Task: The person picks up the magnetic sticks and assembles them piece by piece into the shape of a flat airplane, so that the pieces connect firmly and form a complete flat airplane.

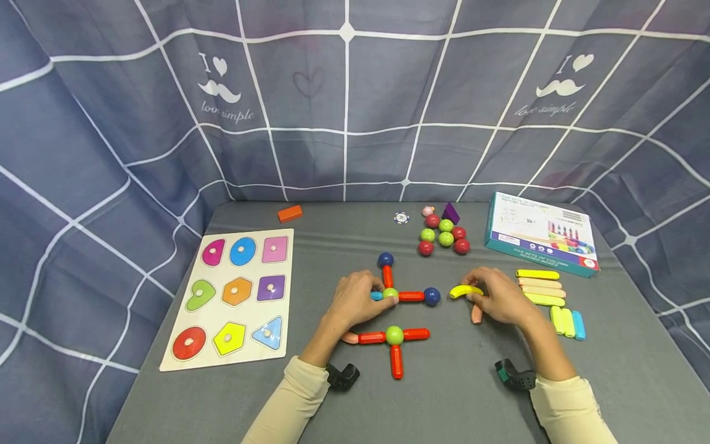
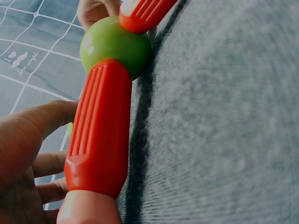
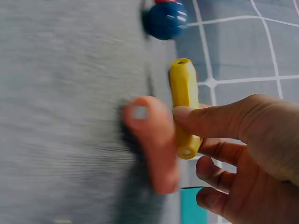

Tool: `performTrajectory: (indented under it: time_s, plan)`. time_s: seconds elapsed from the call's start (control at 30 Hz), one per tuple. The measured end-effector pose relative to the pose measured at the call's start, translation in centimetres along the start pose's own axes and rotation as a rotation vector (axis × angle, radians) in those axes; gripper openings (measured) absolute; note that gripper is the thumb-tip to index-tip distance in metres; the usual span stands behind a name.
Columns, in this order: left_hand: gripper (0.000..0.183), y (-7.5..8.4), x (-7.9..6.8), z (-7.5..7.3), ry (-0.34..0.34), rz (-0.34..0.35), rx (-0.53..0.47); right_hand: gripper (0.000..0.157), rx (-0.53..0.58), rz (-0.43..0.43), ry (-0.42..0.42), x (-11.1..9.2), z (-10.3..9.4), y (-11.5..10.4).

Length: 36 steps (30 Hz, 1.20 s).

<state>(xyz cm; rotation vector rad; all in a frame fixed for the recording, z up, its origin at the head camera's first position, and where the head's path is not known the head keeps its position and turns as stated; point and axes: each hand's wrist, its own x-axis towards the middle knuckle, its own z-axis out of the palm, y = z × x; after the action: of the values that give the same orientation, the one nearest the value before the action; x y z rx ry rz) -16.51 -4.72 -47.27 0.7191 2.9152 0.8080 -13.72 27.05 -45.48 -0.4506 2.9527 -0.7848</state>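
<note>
My left hand [image 1: 354, 299] pinches the green ball [image 1: 391, 294] at the centre of a magnetic stick build, its fingers also beside a light-blue stick [image 1: 376, 296]. Red sticks [image 1: 411, 296] run from that ball to two dark-blue balls [image 1: 431, 296]. Closer to me lies a second build: a green ball [image 1: 394, 335] with three red sticks [image 1: 396, 362] and an orange-pink curved piece [image 1: 349, 337] on the left end. Between thumb and fingers, my right hand [image 1: 496, 296] holds a curved yellow stick [image 3: 183, 88]. An orange-pink curved piece [image 3: 156, 149] is just beneath it.
A wooden shape puzzle board [image 1: 222, 336] lies left, an orange block [image 1: 290, 213] behind it. Red and green balls [image 1: 445, 238], a purple prism [image 1: 451, 213] and a chip [image 1: 401, 217] sit at the back. Right are a box [image 1: 540, 231] and several loose sticks [image 1: 538, 274].
</note>
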Motion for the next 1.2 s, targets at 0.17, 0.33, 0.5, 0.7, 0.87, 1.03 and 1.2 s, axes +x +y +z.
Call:
performTrajectory:
  time_s: [0.17, 0.33, 0.5, 0.7, 0.87, 1.03, 1.2]
  plan:
    - [0.034, 0.0, 0.0, 0.0, -0.004, -0.003, -0.001, 0.019, -0.013, -0.048, 0.094, 2.1, -1.5, -1.1]
    - [0.034, -0.2, 0.1, -0.3, -0.014, -0.006, 0.004, 0.018, -0.039, -0.168, 0.167, 6.9, -1.4, -3.3]
    - [0.035, -0.2, 0.2, -0.5, -0.021, -0.014, 0.021, 0.016, -0.134, -0.284, 0.131, 11.6, 0.1, -5.2]
    - [0.035, 0.0, 0.1, -0.3, -0.011, 0.001, 0.027, 0.018, -0.231, -0.331, 0.047, 14.5, 1.9, -5.9]
    - [0.038, 0.2, 0.1, 0.0, -0.006, -0.013, 0.034, 0.018, -0.261, -0.299, 0.011, 15.4, 2.6, -5.9]
    - [0.048, 0.3, 0.2, 0.4, 0.049, -0.07, 0.015, 0.017, -0.262, -0.277, -0.007, 15.5, 3.0, -6.0]
    - [0.044, 0.4, 0.2, 0.8, 0.114, -0.099, -0.009, 0.017, -0.278, -0.269, -0.013, 15.6, 3.1, -6.1]
